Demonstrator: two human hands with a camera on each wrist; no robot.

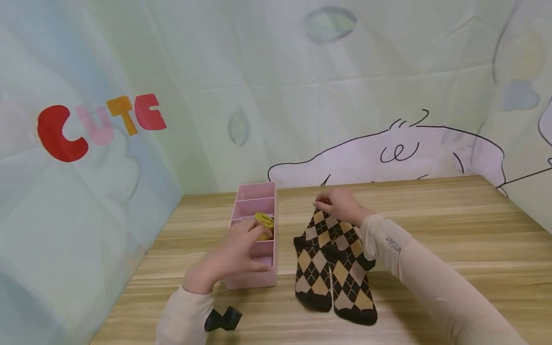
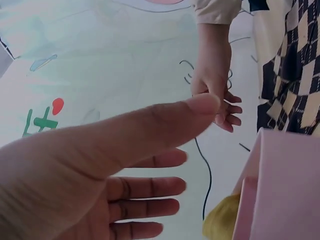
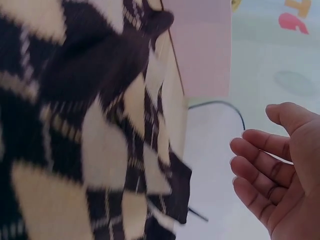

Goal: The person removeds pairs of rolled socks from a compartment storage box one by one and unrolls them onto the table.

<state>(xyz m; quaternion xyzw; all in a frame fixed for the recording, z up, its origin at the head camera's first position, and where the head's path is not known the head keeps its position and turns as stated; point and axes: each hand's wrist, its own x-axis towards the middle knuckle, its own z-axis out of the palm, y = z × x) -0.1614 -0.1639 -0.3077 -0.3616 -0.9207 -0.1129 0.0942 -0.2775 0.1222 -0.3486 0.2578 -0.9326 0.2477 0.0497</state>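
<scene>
A pair of black, tan and grey argyle socks lies side by side on the table, toes toward me. Just above their far ends is my right hand; in the right wrist view its fingers are loosely bent, apart from the cloth and holding nothing. To the left stands a pink divided box, with a yellow rolled-up fabric item in one compartment. My left hand hovers over this box. The left wrist view shows its thumb and fingers extended, with nothing between them.
The wood-grain table extends to the right of the socks. Behind it hangs a printed cloth backdrop with cartoon drawings and coloured letters. A small black object sits by my left wrist.
</scene>
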